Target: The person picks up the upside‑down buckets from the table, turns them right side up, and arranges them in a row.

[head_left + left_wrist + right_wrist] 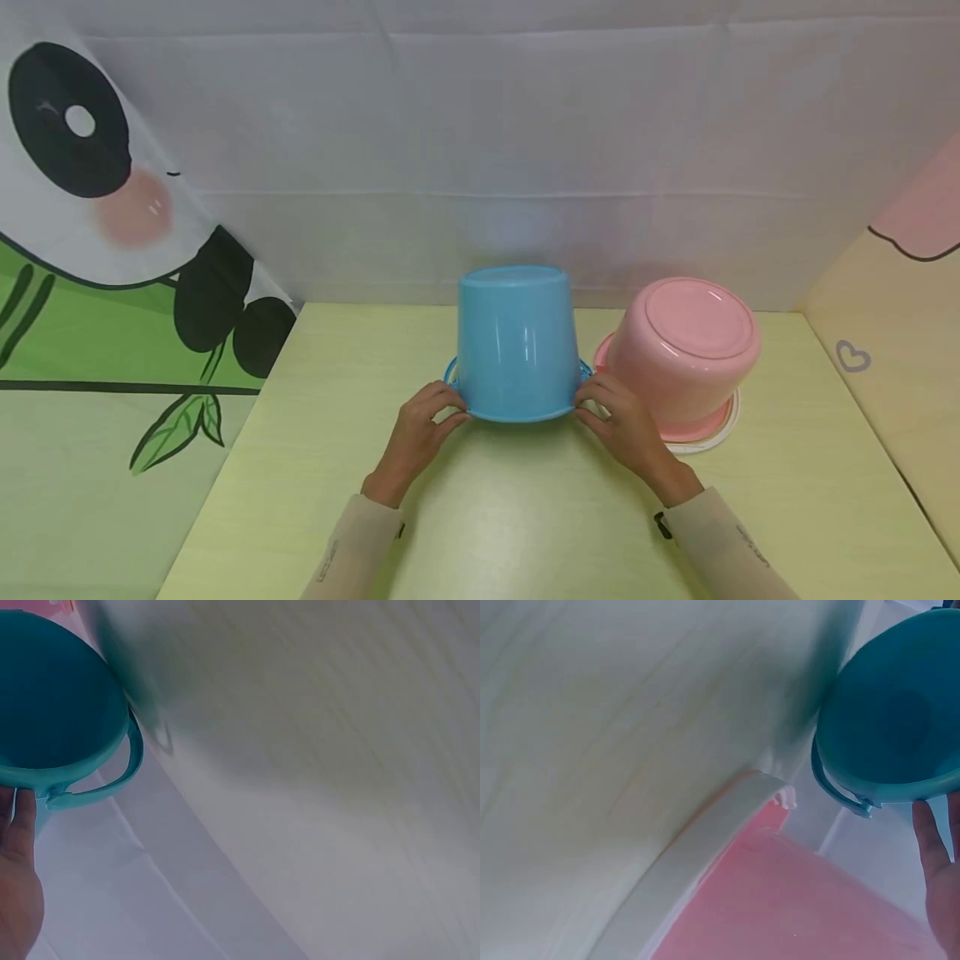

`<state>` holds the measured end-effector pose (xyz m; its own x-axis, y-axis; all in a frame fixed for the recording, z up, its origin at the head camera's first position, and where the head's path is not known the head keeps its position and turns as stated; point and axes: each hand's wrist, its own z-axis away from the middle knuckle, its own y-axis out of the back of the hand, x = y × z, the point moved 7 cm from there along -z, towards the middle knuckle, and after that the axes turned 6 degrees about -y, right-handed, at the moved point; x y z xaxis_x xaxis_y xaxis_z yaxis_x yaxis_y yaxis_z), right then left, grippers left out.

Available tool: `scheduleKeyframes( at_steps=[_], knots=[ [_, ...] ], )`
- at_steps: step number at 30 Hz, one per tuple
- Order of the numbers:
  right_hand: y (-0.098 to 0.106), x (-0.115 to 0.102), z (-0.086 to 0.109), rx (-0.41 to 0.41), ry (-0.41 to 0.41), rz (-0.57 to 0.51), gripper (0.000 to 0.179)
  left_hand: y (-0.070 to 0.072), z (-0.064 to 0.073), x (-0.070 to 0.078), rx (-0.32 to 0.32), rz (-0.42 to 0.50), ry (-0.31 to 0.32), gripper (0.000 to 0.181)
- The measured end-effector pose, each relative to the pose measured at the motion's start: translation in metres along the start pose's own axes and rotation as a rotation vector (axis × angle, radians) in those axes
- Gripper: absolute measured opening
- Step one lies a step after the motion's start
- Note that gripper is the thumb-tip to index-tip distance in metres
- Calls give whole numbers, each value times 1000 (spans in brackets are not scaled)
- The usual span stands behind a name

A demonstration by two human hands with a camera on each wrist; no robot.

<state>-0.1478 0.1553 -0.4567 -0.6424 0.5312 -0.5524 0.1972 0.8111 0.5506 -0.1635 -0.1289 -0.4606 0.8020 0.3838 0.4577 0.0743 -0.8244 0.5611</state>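
Observation:
A blue bucket [517, 346] is held upside down in front of me, its base up and its mouth towards the table. My left hand [423, 417] pinches the rim on the left side. On the opposite side my right hand [622, 421] pinches the rim between thumb and fingers. Both wrist views look up into the hollow inside of the bucket, its near rim raised off the table. Its blue handle [112, 787] hangs from the rim on the far side, low by the tabletop.
To the right a pink bucket [690, 358] stands upside down, tilted, close beside my right hand. A white curved band [697, 862] runs along its rim. Behind the pale yellow table [337, 358] rises a white cloth wall [480, 125]; printed panels flank both sides.

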Motion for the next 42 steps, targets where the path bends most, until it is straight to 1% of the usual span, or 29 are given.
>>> scheduleKeyframes(
  at_steps=[4, 11, 18, 24, 30, 32, 34, 35, 38, 40, 41, 42],
  knots=[
    [4, -3, -2, 16, -1, 2, 47, 2, -2, 2, 24, 32, 5, 39],
    [9, -8, -6, 28, 2, 8, 49, 5, -5, 3, 46, 39, 10, 40],
    [14, -13, -11, 64, 17, -14, 48, 8, -10, 6, 77, 59, -3, 37],
    [17, -15, -12, 81, 11, -16, 47, 10, -12, 9, 87, 76, 15, 36],
    [19, -16, -12, 95, 4, -32, 42, 11, -15, 8, 99, 129, 43, 33],
    [20, -16, -12, 94, 6, -42, 40, 12, -16, 8, 109, 149, 48, 33],
    [21, -16, -13, 88, 3, -52, 21, 13, -17, 9, 118, 170, 51, 32],
    [21, -16, -13, 87, 0, -60, 15, 13, -18, 9, 121, 179, 54, 32],
    [22, -15, -14, 87, -2, -75, 19, 14, -20, 10, 126, 192, 62, 32],
    [23, -15, -16, 89, -9, -80, 15, 15, -21, 11, 125, 188, 64, 29],
    [23, -16, -17, 92, -5, -82, 18, 16, -22, 11, 126, 186, 65, 29],
    [23, -16, -17, 92, -4, -83, 27, 17, -22, 11, 127, 184, 64, 28]
  ],
)
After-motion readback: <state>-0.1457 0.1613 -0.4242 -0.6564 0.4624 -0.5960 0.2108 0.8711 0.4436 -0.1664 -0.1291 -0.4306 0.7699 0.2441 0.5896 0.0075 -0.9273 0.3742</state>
